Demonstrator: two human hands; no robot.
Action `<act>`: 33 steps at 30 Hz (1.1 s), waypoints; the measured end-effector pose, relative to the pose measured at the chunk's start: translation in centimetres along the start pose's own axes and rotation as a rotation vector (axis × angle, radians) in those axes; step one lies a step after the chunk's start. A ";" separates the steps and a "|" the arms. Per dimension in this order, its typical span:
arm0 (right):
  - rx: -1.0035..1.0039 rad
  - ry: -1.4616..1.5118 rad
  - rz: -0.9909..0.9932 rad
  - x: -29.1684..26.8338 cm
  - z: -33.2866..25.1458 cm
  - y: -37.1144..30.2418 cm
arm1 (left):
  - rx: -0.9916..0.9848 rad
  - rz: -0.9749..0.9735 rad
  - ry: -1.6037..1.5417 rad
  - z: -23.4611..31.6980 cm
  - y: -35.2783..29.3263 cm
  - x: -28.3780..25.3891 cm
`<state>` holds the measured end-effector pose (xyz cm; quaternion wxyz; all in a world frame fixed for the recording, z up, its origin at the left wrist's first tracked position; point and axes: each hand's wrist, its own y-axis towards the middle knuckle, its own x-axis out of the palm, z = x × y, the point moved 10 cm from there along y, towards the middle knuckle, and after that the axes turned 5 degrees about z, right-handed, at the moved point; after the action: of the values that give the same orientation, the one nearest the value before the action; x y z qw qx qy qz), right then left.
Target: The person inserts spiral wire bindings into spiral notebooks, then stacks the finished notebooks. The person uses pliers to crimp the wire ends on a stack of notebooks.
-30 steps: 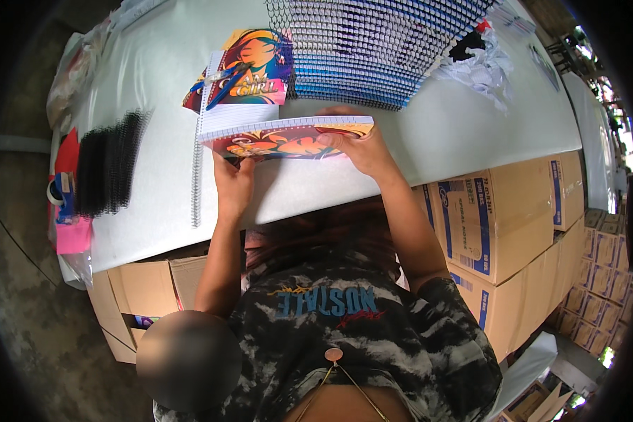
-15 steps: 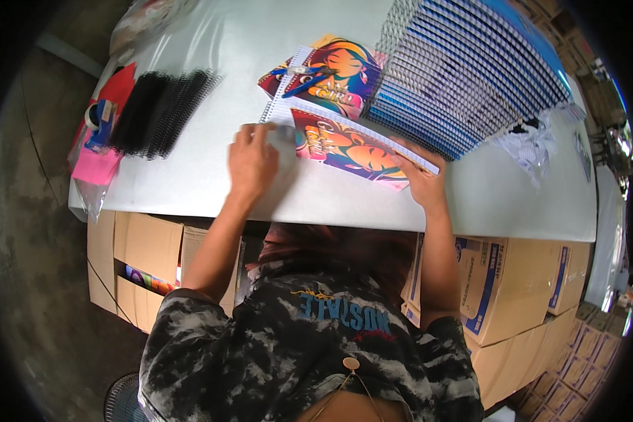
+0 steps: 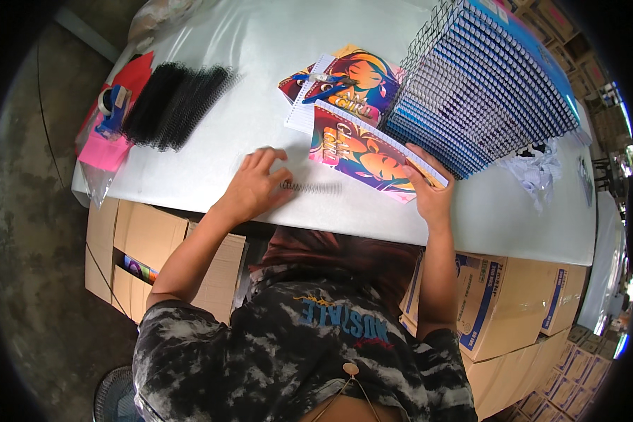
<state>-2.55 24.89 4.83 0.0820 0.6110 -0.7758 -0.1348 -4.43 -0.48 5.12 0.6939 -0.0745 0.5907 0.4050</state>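
In my right hand (image 3: pixel 431 190) I grip the right end of a loose-paged notebook (image 3: pixel 362 158) with a colourful illustrated cover. A row of holes runs along its upper long edge. My left hand (image 3: pixel 259 184) is curled low over the white table, holding one end of a thin dark spiral binding coil (image 3: pixel 313 188). The coil stretches to the right, below the notebook and apart from it; the exact grip is partly hidden by the fingers. Behind lie similar notebooks (image 3: pixel 364 74), with blue-handled pliers (image 3: pixel 328 86) on top.
A bundle of black coils (image 3: pixel 176 105) lies at the left, beside a blue tape dispenser (image 3: pixel 114 112) and pink sheets (image 3: pixel 104 152). At the right stands a tall stack of spiral-bound notebooks (image 3: pixel 482 91) with crumpled paper (image 3: pixel 534 172) by it. Cardboard boxes (image 3: pixel 503 302) sit below the table edge.
My left hand has moved down toward me, and the coil now shows stretched out beside it. The notebook has turned slightly and sits a little farther right in the view.
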 end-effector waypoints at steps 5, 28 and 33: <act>-0.006 0.026 0.004 0.0 0.1 -0.2 | -0.367 -0.024 -0.628 -1.4 2.3 -0.3; -0.018 0.048 0.005 0.1 0.1 -0.2 | -0.669 -0.105 -0.905 -5.9 6.2 1.3; -0.126 -0.003 -0.078 0.7 -1.3 -0.4 | -1.000 -0.315 -1.411 -5.8 5.0 3.3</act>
<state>-2.00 23.98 5.90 0.1139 0.6342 -0.7414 -0.1874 -12.19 1.02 2.44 0.8311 -0.1828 -0.2397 0.4673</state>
